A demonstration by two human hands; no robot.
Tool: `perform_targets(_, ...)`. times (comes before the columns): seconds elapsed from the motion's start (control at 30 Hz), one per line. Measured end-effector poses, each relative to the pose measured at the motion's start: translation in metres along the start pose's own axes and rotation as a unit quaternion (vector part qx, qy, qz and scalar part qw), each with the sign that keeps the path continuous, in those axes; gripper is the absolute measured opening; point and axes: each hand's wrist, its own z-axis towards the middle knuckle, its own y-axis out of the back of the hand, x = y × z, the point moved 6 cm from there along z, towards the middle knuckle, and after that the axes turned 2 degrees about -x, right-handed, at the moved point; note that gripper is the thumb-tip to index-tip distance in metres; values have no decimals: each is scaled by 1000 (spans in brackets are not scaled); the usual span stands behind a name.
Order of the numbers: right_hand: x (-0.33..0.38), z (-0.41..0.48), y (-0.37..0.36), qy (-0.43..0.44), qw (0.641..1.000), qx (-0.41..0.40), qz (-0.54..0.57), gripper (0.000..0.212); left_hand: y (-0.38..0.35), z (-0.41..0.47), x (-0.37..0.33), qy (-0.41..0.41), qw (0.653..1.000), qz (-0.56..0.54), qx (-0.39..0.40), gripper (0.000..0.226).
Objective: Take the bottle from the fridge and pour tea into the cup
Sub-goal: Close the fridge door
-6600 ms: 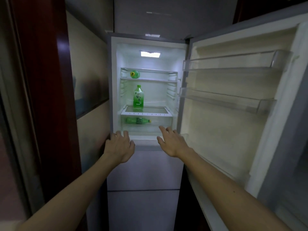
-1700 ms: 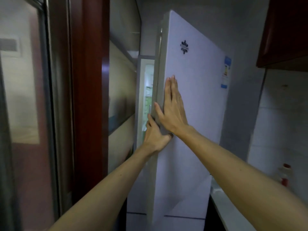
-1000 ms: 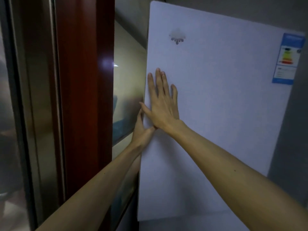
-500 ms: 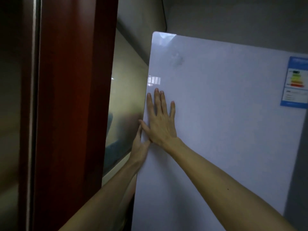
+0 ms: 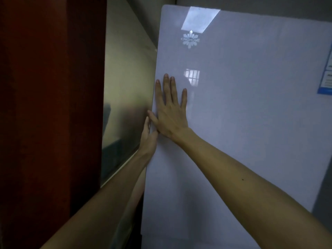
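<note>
Door: the white glossy fridge door (image 5: 251, 123) fills the right part of the view and looks shut. 6.6 s ago it stood wide open, and 1.7 s ago a lit gap was still showing at its left edge.
Right hand: the right hand (image 5: 170, 114) lies flat on the door near its left edge, with the fingers straight and a little spread. It holds nothing. It is on almost the same place of the door as 0.5 s ago.
Left hand: the left hand (image 5: 148, 139) is at the left edge of the door, just below the right hand and touching its thumb. Its fingers are hidden behind the edge, so I cannot tell how they are bent or if they grip anything.
Bottle: the green tea bottle cannot be seen now. In the earliest frame it stood upright on a shelf inside the fridge, and the door now covers that space.
Door marks: a pale flower-shaped logo (image 5: 190, 40) near the top is sharp now, where it was blurred 0.5 s ago. A blue paper label (image 5: 326, 76) is cut by the right border of the view.
Reflections: a bright barred window patch (image 5: 192, 77) shines just above the right fingertips.
Surroundings: a dark red wooden frame (image 5: 50, 105) stands at the left, with a shiny grey-green panel (image 5: 125, 96) between it and the door.
</note>
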Motion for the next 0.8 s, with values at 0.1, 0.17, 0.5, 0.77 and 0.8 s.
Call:
perform_targets(0.1,-3,5,-12,-4,1000,2,-1,88,-2,14,12,9,1000,-8,-1,71)
perform_targets(0.17,-4,8,-21,-9,1000,5,2,84,-2,20,19,25,999,-21,1,101)
perform_targets(0.5,-6,18,-44,-31,999,-15,10,75,-3,61,61,52,999,8,1,55)
perform_targets(0.77,-7,20,-50,-34,999,-19,12,77,-3,60,60,48,999,-7,4,54)
perform_targets(0.8,-7,20,-50,-33,999,-19,11,77,-3,58,58,44,999,-14,6,54)
